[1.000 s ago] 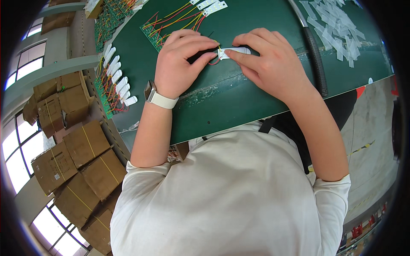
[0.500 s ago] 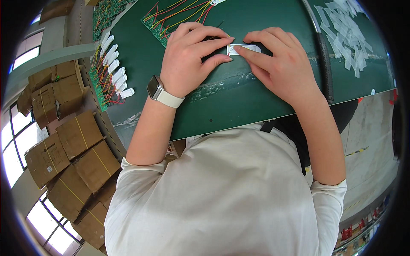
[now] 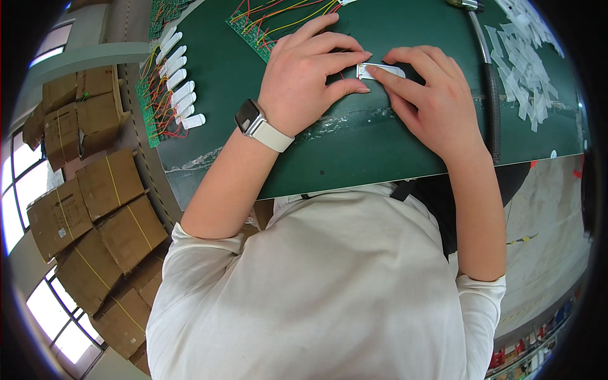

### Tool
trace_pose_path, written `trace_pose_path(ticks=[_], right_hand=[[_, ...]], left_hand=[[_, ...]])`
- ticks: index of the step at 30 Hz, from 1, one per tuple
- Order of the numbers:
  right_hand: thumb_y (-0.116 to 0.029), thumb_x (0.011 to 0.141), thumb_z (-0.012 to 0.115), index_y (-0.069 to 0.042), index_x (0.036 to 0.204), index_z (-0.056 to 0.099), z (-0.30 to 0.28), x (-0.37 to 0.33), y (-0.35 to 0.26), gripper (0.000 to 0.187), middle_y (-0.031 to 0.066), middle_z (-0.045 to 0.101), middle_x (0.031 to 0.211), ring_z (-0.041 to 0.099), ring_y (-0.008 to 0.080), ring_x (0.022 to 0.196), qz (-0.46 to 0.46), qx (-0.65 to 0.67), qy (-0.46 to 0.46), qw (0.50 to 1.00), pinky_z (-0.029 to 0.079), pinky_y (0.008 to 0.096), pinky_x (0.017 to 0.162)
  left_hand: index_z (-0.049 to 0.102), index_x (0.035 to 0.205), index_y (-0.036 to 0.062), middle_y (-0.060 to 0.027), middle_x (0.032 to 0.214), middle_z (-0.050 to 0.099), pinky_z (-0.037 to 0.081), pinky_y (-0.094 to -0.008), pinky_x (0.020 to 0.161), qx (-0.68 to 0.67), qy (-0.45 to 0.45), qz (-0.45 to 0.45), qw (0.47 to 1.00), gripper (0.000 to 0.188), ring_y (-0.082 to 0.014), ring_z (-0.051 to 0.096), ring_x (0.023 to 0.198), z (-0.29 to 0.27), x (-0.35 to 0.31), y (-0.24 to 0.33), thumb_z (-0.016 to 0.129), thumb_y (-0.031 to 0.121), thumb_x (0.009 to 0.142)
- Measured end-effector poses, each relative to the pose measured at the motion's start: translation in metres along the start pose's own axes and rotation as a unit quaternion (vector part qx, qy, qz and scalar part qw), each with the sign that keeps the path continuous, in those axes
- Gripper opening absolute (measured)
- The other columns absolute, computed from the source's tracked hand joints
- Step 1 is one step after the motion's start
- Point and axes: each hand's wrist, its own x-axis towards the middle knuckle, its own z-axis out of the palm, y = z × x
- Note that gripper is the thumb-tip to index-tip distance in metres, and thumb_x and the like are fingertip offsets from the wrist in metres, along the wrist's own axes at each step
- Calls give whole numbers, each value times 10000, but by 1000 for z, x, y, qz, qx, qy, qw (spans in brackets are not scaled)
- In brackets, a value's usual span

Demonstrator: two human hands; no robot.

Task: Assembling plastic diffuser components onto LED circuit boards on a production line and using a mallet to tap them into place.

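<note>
A small white plastic piece (image 3: 391,69), long with one rounded end, lies near the middle of the green table. My right hand (image 3: 437,95) grips it, one fingertip pressing on its squared left end and the other fingers curled about it. My left hand (image 3: 307,73), with a watch (image 3: 248,117) on its wrist, is at the piece's left end. Its fingers are spread, with the thumb and a fingertip apart on either side of that end. A bit of red wire shows between them. Behind the left hand lies a green circuit board (image 3: 252,36) with red and yellow wires.
At the left edge, another circuit board (image 3: 148,114) is wired to a row of several white plastic pieces (image 3: 176,80). A hammer (image 3: 491,107) lies to the right, beside a heap of translucent strips (image 3: 522,76). Cardboard boxes (image 3: 111,180) stand beyond the table's left side.
The view has shifted slightly, moving the table's things. My left hand's upper fingers have lifted and spread. My right hand stays on the white piece.
</note>
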Motion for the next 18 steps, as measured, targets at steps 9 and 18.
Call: trace_pose_path(ticks=[9,18], right_hand=[[-91,772,795,-175,1047,786,1,0,4,287,-29,701,1057,641,209,997,1,34,22,999,531,364,842],[-91,802,795,-173,1144,775,4,2,5,352,-9,721,1029,640,229,967,27,67,36,997,537,370,845]], left_hand=[[808,1083,197,81,1157,733,462,-427,995,8,14,-8,1000,379,-228,556,1345,1,-3,3,851,376,752],[781,1106,124,-10,1205,720,449,-428,996,-11,-50,-40,998,380,-298,566,1321,-14,8,15,860,225,748]])
